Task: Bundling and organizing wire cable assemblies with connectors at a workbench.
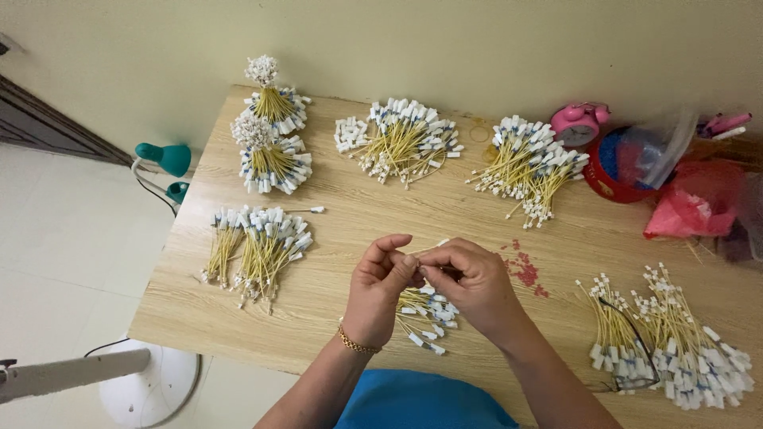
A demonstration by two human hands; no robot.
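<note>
Both hands are meeting over the near edge of the wooden table (342, 206), just above a small loose bundle of yellow wires (425, 311) with white end plugs. Left hand (380, 287) is curling inward, thumb and forefinger pinched toward the right hand's fingertips; right hand (469, 282) is closing on what looks like a single thin wire, a white tip poking out past the knuckles — the wire itself is mostly hidden between the fingers. A gold bracelet (356, 343) is circling the left wrist.

Beyond the loose bundle, toward the wall, tied bunches (270, 131) are standing upright at the far left of the table, flat fans of wires are lying across the middle, and a pink alarm clock (580, 123) is sitting by a red container (608, 175). Red scraps (524, 270) are lying just right of the hands.

Judging from the pinch, the wire could be slipping free and dropping among the loose bundle below — or a forearm could be brushing that bundle off the near edge
</note>
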